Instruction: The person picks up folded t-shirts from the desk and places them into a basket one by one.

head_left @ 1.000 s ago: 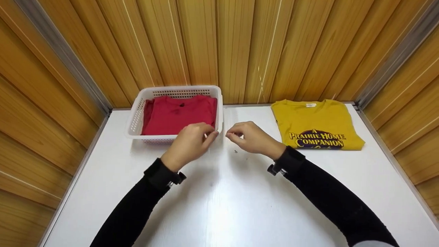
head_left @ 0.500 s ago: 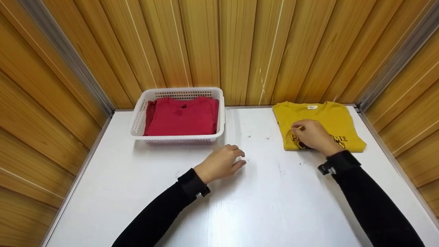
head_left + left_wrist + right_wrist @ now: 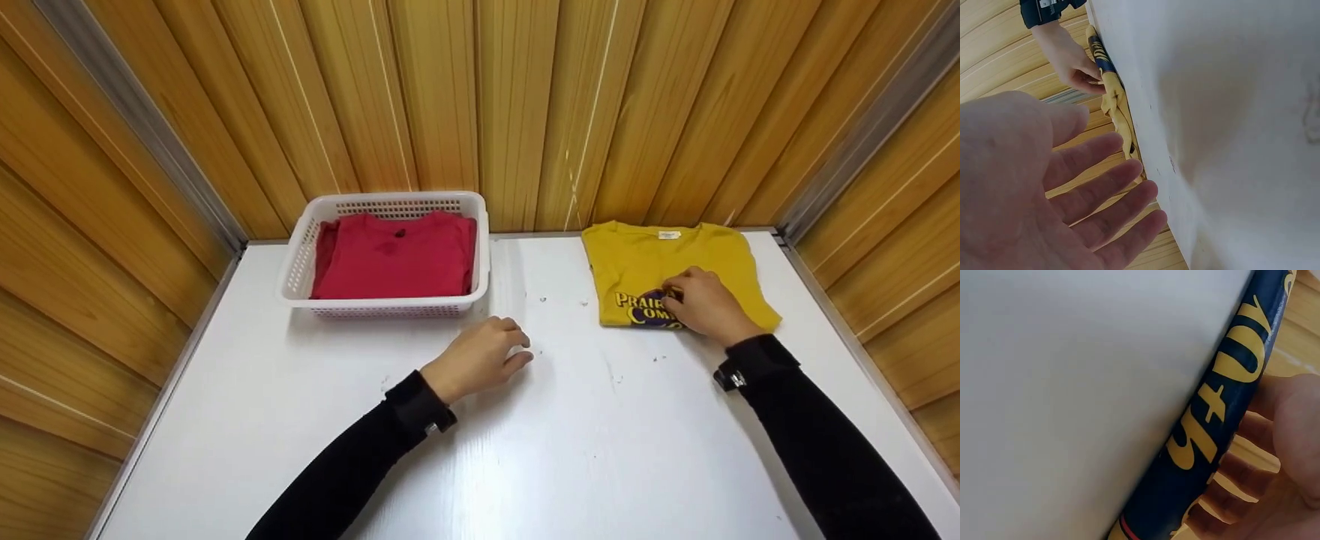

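Note:
In the head view my right hand is over the front of a folded yellow T-shirt with dark lettering, at the back right of the table. Its fingertips touch the shirt, and a gap shows between thumb and index finger. The right wrist view shows the shirt's printed front fold up close, with the fingers partly hidden behind it. My left hand hovers over the middle of the table, holding nothing. In the left wrist view its fingers are spread and loosely bent.
A white plastic basket stands at the back left, with a folded red T-shirt on top of darker red cloth inside. The white table ends at wood-patterned walls behind and at both sides.
Both hands have left the spot by the basket's right corner. My right hand has moved right onto the yellow T-shirt, which has shifted slightly left. My left hand has come nearer, fingers loosened.

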